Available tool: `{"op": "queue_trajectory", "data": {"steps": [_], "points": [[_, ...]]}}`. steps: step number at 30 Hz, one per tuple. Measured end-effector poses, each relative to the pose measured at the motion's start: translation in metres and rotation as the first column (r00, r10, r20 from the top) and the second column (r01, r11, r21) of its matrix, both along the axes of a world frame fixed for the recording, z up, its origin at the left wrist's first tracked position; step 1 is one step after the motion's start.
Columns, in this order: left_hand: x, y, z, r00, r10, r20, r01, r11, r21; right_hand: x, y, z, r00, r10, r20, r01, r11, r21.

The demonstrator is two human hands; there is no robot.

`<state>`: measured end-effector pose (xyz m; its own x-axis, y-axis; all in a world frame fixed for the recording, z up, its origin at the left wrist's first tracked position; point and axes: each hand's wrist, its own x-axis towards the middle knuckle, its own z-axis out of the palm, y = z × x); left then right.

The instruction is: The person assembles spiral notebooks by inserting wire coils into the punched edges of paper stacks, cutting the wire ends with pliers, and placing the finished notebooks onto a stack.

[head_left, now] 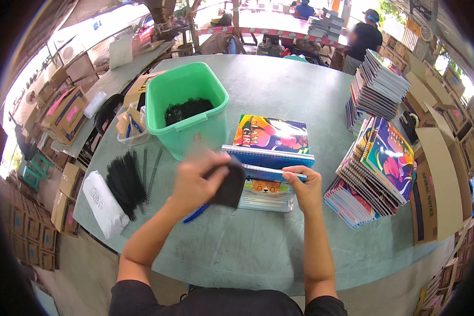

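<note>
My left hand (197, 181) is closed on a dark, flat piece (229, 185), blurred by motion, beside the edge of a notebook. What kind of piece it is I cannot make out. With thumb and fingers, my right hand (304, 184) pinches the right end of the blue notebook's (268, 171) white page edge, where small holes run along. Under it lies a notebook with an orange cat on its cover (265, 186). Just behind are more notebooks, the top one with a bright purple and orange cover (274, 131).
A green bin (187, 126) holds black coils. Left of it stand a small tool tub (131, 129), a bundle of black spiral coils (126, 181) and a white wrapped package (104, 205). A blue tool (196, 214) lies near my left forearm. Stacks of spiral notebooks (376, 163) and cartons (434, 184) stand right.
</note>
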<state>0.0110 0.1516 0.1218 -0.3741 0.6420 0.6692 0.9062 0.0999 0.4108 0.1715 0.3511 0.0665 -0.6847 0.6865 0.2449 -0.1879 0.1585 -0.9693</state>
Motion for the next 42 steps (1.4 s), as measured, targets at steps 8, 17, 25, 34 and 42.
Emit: {"op": "queue_trajectory", "data": {"steps": [8,17,25,34,42], "points": [[0.022,0.013,0.000,0.972,-0.096,0.216,0.099,0.995,-0.002,0.003,-0.003,-0.006,0.998,-0.056,-0.016,0.056,0.998,-0.003],[0.030,0.028,0.029,0.906,0.066,0.418,-0.153,0.972,0.180,-0.004,-0.003,-0.005,0.993,-0.047,-0.110,0.042,0.998,-0.045],[0.032,0.046,0.020,0.888,-0.044,0.458,-0.222,0.831,0.510,-0.002,-0.005,-0.009,0.989,-0.054,-0.135,0.044,0.996,-0.078],[0.038,0.052,0.024,0.947,-0.028,0.321,-0.084,0.941,0.329,-0.001,0.000,-0.017,0.982,0.009,-0.186,-0.031,0.993,-0.116],[0.043,0.052,0.007,0.992,0.027,-0.126,-0.017,0.997,0.080,0.001,-0.004,-0.012,0.994,-0.064,-0.083,0.062,0.998,-0.031]]}}
